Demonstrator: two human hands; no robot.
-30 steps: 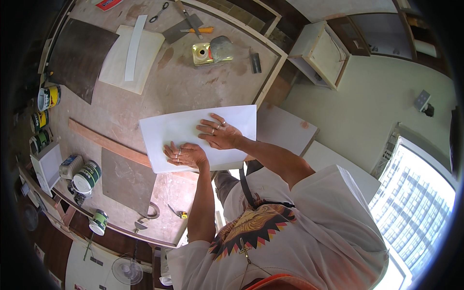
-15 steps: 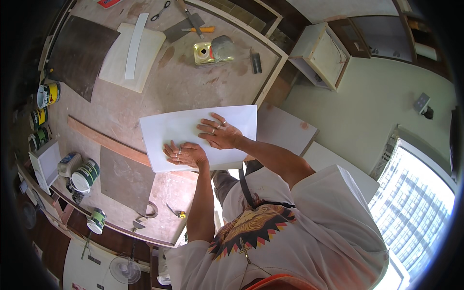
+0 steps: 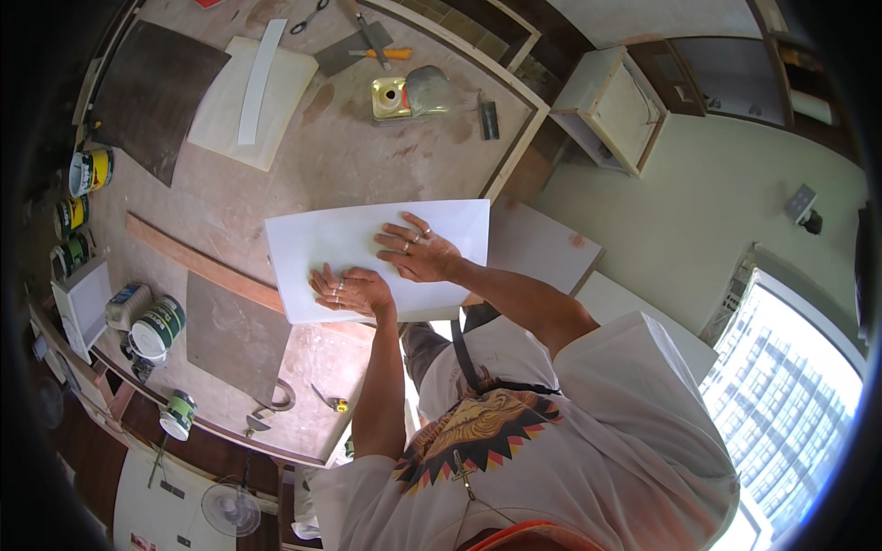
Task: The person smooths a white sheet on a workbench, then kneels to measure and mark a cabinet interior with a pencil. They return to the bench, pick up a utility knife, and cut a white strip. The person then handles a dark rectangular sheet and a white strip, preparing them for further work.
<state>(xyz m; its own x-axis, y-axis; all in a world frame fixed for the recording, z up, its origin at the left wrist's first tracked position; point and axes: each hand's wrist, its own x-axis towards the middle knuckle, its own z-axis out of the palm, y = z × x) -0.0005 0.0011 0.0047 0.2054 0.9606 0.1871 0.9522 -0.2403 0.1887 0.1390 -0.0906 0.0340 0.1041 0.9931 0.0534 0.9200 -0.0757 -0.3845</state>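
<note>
A white rectangular sheet (image 3: 308, 241) lies at the near edge of the worktable, covering one end of a long reddish-brown wooden strip (image 3: 197, 262). My left hand (image 3: 354, 292) rests palm down on the sheet's lower middle, fingers spread. Farther up and to the right, my right hand (image 3: 419, 253) also presses flat on it with the fingers apart. Rings show on both hands. Neither hand grips anything, and the sheet's underside is hidden.
Beyond the sheet stand an open metal tin (image 3: 395, 97) and a dark block (image 3: 488, 119). Scissors (image 3: 310, 16), an orange-handled tool (image 3: 384, 54), a narrow white strip (image 3: 263, 81) and a dark sheet (image 3: 158, 96) lie farther off. Paint tubs (image 3: 158, 327) line the left, near a small knife (image 3: 326, 399).
Both hands keep their places on the white sheet. The view has shifted slightly, so the table and things around it sit a little differently in the picture.
</note>
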